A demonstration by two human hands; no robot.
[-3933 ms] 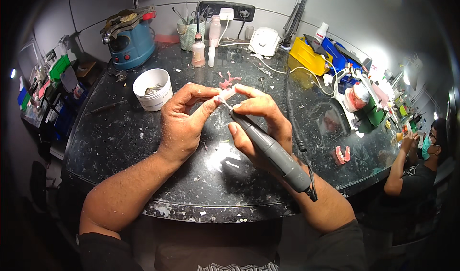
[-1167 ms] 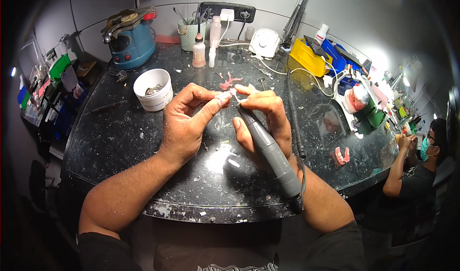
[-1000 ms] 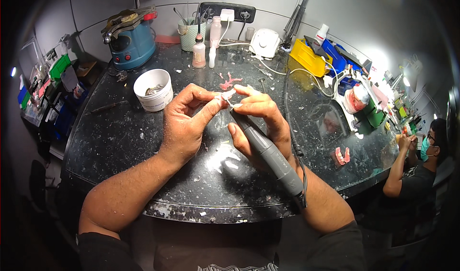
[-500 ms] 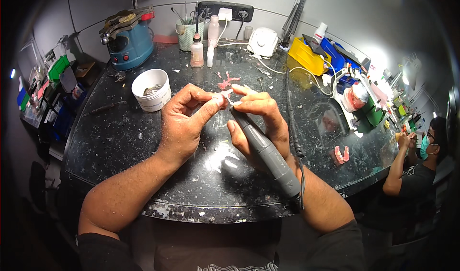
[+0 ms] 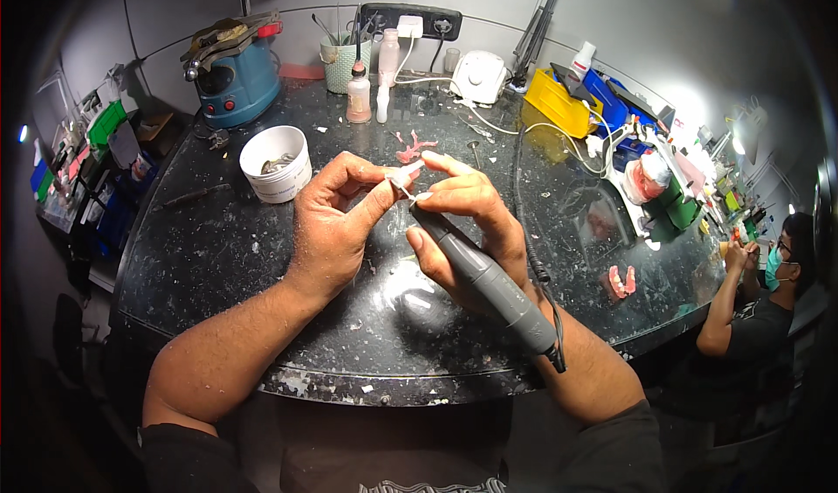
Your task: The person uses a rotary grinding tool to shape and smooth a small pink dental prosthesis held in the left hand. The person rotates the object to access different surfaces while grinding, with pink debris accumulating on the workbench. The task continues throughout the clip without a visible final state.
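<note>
Between the thumb and fingers of my left hand (image 5: 336, 218) is a small pinkish-white piece (image 5: 408, 173), mostly covered by the fingertips, so its exact kind is unclear. My right hand (image 5: 476, 218) is wrapped round a dark grey rotary handpiece (image 5: 489, 284), held slanting with its thin bit pointing up and left. The tip of the bit meets or nearly meets the piece near my left thumb. Just beyond the fingertips lies a branching pink scrap (image 5: 414, 147). Off to the right on the black bench (image 5: 367, 353) rests a pink denture (image 5: 622, 282) with teeth.
A white tub (image 5: 276, 165) stands left of my hands, near a blue machine (image 5: 236, 92). Dropper bottles (image 5: 359, 96), a tool cup (image 5: 342, 64) and a white control box (image 5: 478, 76) line the back. Yellow (image 5: 559, 105) and blue bins stand right. A masked person (image 5: 759, 292) sits far right.
The handpiece and my right hand have shifted slightly to the left, its bit now lying lower across the piece. The cord has swung closer to the handpiece. My left hand is nearly still.
</note>
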